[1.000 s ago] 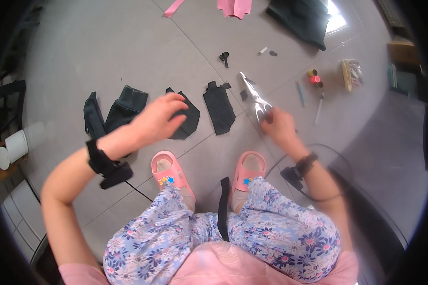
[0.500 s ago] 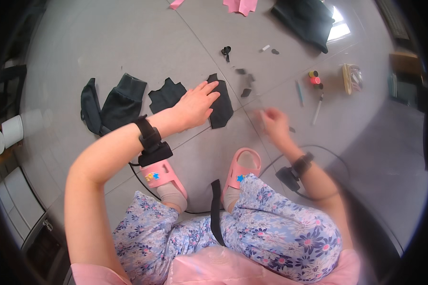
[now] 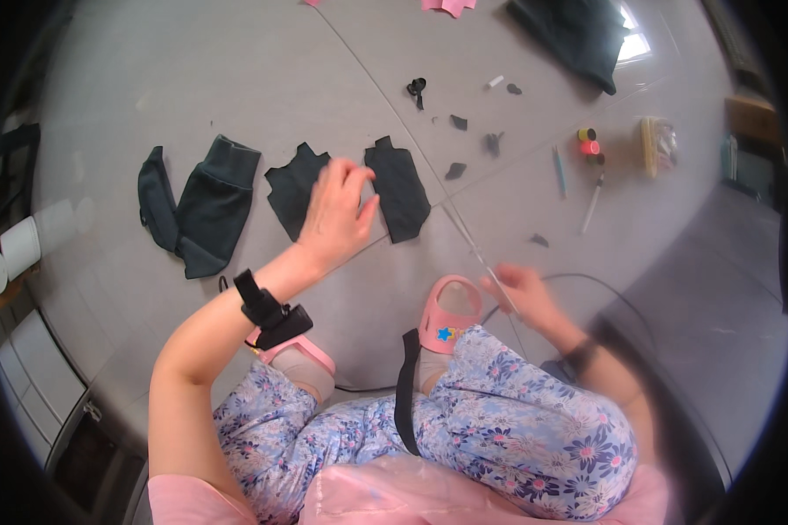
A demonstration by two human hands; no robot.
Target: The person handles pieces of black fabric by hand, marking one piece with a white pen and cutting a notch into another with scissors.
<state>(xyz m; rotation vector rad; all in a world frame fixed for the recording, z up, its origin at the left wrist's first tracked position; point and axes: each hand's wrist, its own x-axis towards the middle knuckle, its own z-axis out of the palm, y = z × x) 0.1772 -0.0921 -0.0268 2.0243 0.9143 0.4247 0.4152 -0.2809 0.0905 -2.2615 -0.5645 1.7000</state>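
Presently, L hand [image 3: 334, 213], fingers apart, overlaps R edge of notched dark cloth pc [image 3: 291, 188]; oblong pc [image 3: 400, 194] lies just beside. R hand [image 3: 529, 296] has fingers clamped on scissors [image 3: 471, 239]; floor [image 3: 445, 249] gap separates blades fr. oblong pc's edge.

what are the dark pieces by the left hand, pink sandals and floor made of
Dark pieces: probably fabric, matte, lying limp and flat.
Pink sandals: likely foam or rubber, smooth, thick-edged.
Floor: probably glossy tile, given joint lines and bright reflection.

Grey tiled floor [image 3: 201, 79]; bright patch [image 3: 634, 47], perhaps window glare
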